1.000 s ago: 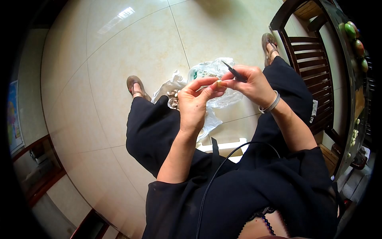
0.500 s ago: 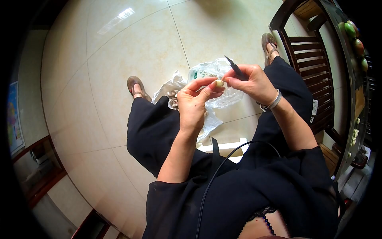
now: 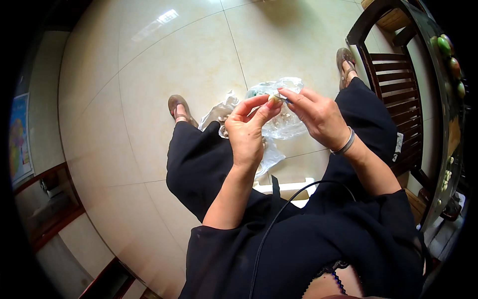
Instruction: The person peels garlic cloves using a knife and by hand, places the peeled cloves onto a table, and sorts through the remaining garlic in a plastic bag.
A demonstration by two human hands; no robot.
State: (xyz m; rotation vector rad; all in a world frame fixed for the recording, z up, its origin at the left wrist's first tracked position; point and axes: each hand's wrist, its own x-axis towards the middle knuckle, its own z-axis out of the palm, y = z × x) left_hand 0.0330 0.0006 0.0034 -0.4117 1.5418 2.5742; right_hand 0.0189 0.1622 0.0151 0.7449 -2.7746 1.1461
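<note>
Between the thumb and fingertips of my left hand (image 3: 251, 124) is a small pale garlic clove (image 3: 273, 98). My right hand (image 3: 321, 117) is closed around a small knife (image 3: 287, 100), most of which its fingers hide. The short visible part of the blade lies against the clove, and both hands' fingertips nearly meet there. Below the hands, a clear plastic bag (image 3: 286, 128) rests on the floor, with scraps inside. Beside it, a white plastic bag (image 3: 219, 109) holds brownish and whitish pieces, partly covered by my left hand and knee.
At the right is a dark slatted wooden chair (image 3: 398, 89) by a table edge. Green and reddish fruits (image 3: 444, 46) and several pale cloves (image 3: 446, 180) lie on that table. A white stool edge (image 3: 294, 188) shows between my legs, and a black cable (image 3: 271, 226) crosses my lap.
My right hand has turned, bringing the knife from pointing up and away down to the clove. My left hand still pinches the clove. The whole view has shifted slightly.
</note>
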